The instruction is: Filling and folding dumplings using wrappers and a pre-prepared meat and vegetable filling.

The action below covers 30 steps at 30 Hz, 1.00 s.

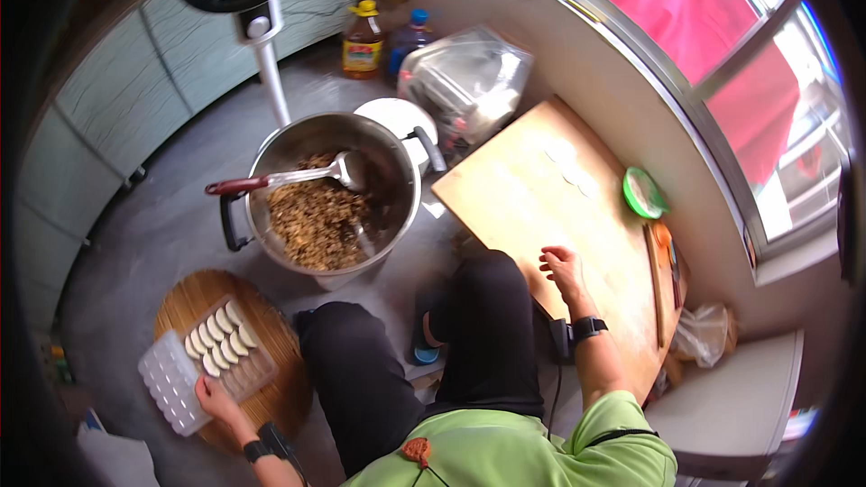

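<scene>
My left hand (215, 398) is at the near edge of a clear plastic dumpling tray (256, 389), by a raised dumpling; whether its fingers grip anything is unclear. Two rows of white crescent dumplings (220, 337) lie in the tray, on a round wooden board (183, 294). A second ridged plastic tray or lid (168, 382) overlaps its left side. My right hand (565, 270), fingers curled and apart, is over the near edge of a large wooden board (541, 210) with nothing seen in it. Pale round wrappers (575, 172) lie farther up that board.
A steel pot (406, 216) of brown minced filling (314, 230) carries a red-handled ladle (237, 186). Near the wall are a green bowl (643, 193), a rolling pin (656, 287), an oil bottle (362, 44) and a plastic bag (467, 74). A fan (267, 61) stands behind the pot.
</scene>
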Each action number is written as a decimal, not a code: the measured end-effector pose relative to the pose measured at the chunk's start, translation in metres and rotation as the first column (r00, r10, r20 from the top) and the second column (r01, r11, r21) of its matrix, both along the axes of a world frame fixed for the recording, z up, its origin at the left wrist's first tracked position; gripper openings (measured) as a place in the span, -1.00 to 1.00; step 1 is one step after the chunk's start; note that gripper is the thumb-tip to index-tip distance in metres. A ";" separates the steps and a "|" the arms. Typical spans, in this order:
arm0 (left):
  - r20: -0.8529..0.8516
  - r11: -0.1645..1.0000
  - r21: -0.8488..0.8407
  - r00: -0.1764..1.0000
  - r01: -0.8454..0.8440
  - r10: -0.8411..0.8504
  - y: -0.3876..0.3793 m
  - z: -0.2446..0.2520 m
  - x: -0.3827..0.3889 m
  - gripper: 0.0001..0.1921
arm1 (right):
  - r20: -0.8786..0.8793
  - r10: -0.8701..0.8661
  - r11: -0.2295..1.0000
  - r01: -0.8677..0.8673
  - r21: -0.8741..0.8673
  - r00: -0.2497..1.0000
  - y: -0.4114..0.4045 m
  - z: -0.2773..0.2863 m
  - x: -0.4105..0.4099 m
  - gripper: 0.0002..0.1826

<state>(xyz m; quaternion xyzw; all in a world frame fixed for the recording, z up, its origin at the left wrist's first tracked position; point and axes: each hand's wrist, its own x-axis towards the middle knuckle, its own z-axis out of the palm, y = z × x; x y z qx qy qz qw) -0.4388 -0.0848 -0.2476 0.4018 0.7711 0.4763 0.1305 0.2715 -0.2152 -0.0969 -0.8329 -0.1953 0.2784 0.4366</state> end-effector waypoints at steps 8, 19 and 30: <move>0.179 0.954 0.198 0.949 0.225 -0.261 0.051 0.139 0.117 -0.74 | 0.347 -0.041 0.996 0.068 -0.065 0.937 -0.003 -0.026 0.072 -0.76; 0.278 0.668 0.472 0.622 0.576 -0.732 0.096 0.261 0.357 -0.81 | 0.600 0.155 0.873 0.175 -0.455 0.785 0.056 -0.012 0.148 -0.60; 0.364 0.616 0.389 0.499 0.685 -0.786 0.109 0.231 0.414 -0.84 | 0.689 0.082 0.887 0.263 -0.381 0.720 0.063 -0.030 0.177 -0.54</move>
